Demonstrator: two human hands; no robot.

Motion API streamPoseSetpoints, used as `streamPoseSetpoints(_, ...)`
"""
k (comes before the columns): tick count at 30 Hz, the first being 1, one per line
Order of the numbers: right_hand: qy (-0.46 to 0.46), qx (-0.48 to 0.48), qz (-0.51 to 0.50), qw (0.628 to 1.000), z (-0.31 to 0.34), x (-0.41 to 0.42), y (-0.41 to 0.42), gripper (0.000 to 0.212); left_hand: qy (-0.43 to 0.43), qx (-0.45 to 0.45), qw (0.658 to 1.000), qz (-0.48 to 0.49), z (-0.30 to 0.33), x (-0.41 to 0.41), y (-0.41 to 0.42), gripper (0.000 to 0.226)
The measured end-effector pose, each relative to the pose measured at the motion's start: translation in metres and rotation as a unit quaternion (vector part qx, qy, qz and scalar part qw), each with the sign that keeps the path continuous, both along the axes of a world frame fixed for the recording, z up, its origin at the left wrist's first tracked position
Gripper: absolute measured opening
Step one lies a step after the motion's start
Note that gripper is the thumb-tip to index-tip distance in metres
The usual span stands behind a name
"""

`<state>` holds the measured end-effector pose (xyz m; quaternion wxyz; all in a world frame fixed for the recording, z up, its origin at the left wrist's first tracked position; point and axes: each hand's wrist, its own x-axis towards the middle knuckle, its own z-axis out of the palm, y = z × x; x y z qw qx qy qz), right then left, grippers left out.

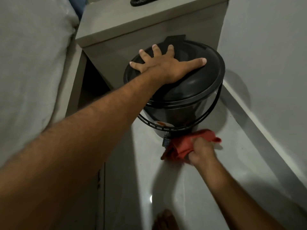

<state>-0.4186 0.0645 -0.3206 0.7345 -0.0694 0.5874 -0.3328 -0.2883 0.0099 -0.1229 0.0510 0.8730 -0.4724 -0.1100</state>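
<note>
Left arm (pixel 74 143), hand (pixel 166 67) flat on lid (pixel 201 83)

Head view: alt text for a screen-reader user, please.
Left hand lies flat on the lid of a black bin; right hand grips a red cloth at the bin's base on the floor. A grey cabinet stands behind it, a bed at left.

Bare floor (pixel 174 183) lies open nearer the person than the right hand (pixel 201 152), which grips a red cloth (pixel 179 150), and to its left. Directly ahead of that hand the black bin (pixel 174 113) blocks the way; the wall (pixel 265 47) and skirting (pixel 259 117) close off its right. Just beyond the left hand (pixel 167 67), flat on the lid (pixel 191 87), a grey cabinet (pixel 149 27) stands; a bed (pixel 33 63) walls its left.
</note>
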Motion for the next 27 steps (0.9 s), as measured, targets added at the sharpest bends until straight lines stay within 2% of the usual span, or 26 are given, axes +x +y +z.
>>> streamPoseSetpoints(2,0.013,-0.049,0.010,0.999,0.009,0.012,-0.002,0.050,-0.006,-0.002,1.000,0.006,-0.001,-0.001,-0.001,0.123)
streamPoseSetpoints(4,0.032,-0.058,0.023,0.998,0.016,0.015,-0.003,0.050,-0.007,-0.003,1.000,0.020,-0.001,0.000,-0.001,0.125)
streamPoseSetpoints(8,-0.013,-0.094,0.035,0.995,0.032,0.021,0.019,0.050,-0.004,0.003,0.999,0.031,-0.001,0.002,-0.003,0.127)
streamPoseSetpoints(12,0.015,-0.066,-0.015,0.998,0.027,0.037,0.017,0.048,-0.017,0.006,0.999,0.033,0.001,0.000,0.000,0.126)
streamPoseSetpoints(16,-0.015,-0.034,0.023,0.999,0.023,0.041,0.020,0.040,-0.025,0.024,0.998,0.047,0.002,-0.002,0.000,0.126)
streamPoseSetpoints(20,-0.024,-0.040,0.033,0.998,0.045,0.047,0.037,0.049,-0.029,0.063,0.995,0.072,0.010,-0.007,-0.008,0.128)
streamPoseSetpoints(24,-0.063,0.054,0.065,0.994,0.048,0.049,0.025,0.029,-0.064,0.092,0.993,0.029,0.016,0.014,-0.007,0.154)
streamPoseSetpoints(27,-0.094,0.010,0.057,0.994,0.047,0.055,0.039,0.041,-0.128,0.090,0.987,-0.044,0.020,0.036,0.009,0.138)
